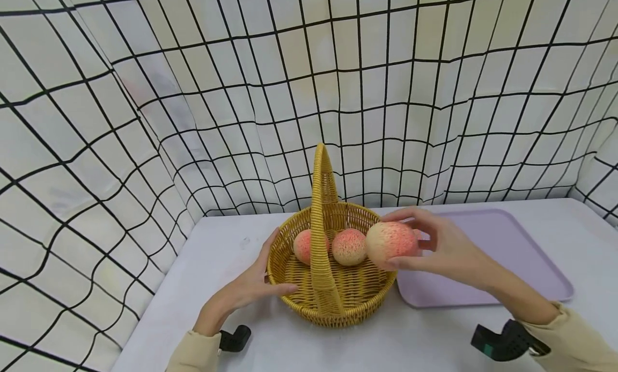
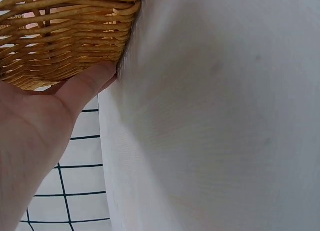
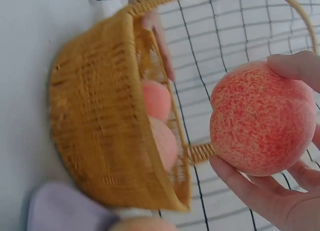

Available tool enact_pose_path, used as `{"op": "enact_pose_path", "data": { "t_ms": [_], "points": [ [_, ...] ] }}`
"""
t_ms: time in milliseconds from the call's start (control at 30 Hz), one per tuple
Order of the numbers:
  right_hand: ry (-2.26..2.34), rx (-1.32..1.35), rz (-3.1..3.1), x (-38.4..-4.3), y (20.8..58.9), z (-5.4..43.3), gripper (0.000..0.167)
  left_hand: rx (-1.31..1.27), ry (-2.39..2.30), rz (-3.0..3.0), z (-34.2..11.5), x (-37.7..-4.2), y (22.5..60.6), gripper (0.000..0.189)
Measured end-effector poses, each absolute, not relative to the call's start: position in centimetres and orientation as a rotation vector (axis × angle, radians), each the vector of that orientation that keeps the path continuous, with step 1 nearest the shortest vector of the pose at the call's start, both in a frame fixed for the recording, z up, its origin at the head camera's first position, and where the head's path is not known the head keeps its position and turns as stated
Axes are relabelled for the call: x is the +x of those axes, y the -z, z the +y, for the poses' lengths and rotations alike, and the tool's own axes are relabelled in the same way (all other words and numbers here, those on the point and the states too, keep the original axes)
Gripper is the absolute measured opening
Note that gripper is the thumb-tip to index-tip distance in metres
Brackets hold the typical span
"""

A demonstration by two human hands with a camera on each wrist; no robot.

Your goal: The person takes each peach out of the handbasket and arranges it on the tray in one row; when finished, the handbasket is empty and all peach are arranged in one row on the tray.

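Observation:
A pink and cream peach (image 1: 392, 244) is held in my right hand (image 1: 446, 248), thumb and fingers around it, over the right rim of the wicker basket (image 1: 333, 319). Inside that basket lie two more peaches, one (image 1: 350, 247) right of the handle and another (image 1: 302, 247) partly behind it. My left hand (image 1: 251, 283) holds the basket's left side, thumb at the rim. Seen from the left wrist, the fingers (image 2: 92, 78) lie against the woven wall, low by the table. A further peach (image 3: 142, 225) shows at the bottom edge of the right wrist view, beside the basket.
A lilac tray (image 1: 487, 254) lies on the white table right of the basket, partly under my right forearm. The basket's tall handle (image 1: 318, 221) arches up over its middle. A white wall with black grid lines (image 1: 362, 93) stands behind and to the left.

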State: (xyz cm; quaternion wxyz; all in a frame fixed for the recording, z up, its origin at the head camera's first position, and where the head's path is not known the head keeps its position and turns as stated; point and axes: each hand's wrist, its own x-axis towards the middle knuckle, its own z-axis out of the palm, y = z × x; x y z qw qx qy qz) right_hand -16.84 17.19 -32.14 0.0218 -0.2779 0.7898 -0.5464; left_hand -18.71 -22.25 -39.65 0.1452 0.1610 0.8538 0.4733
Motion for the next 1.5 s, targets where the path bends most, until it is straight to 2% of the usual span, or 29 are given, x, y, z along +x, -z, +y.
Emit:
{"op": "enact_pose_path", "data": {
  "t_ms": [267, 567, 767, 933, 1167, 1500],
  "points": [
    [1.587, -0.832, 2.770, -16.9, 31.3, 23.8, 0.061, 0.440, -1.361, 2.450, -22.2, -18.5, 39.6, 0.129],
    [1.430, -0.601, 2.892, -19.6, 34.3, 27.7, 0.058, 0.445, -1.359, 2.452, -22.3, -18.6, 39.6, 0.130],
    [1.218, -0.518, 2.911, -22.0, 36.5, 28.2, 0.061, 0.434, -1.361, 2.451, -22.5, -18.5, 39.7, 0.130],
    [1.237, -0.506, 2.875, -23.0, 37.8, 28.0, 0.059, 0.442, -1.362, 2.449, -22.4, -18.6, 39.7, 0.129],
    [1.203, -0.549, 2.850, -23.4, 39.3, 28.2, 0.064, 0.454, -1.359, 2.453, -22.3, -18.6, 39.6, 0.128],
    [1.188, -0.603, 2.860, -23.4, 39.2, 28.2, 0.066, 0.457, -1.370, 2.449, -22.4, -18.6, 39.7, 0.128]
  ]
}}
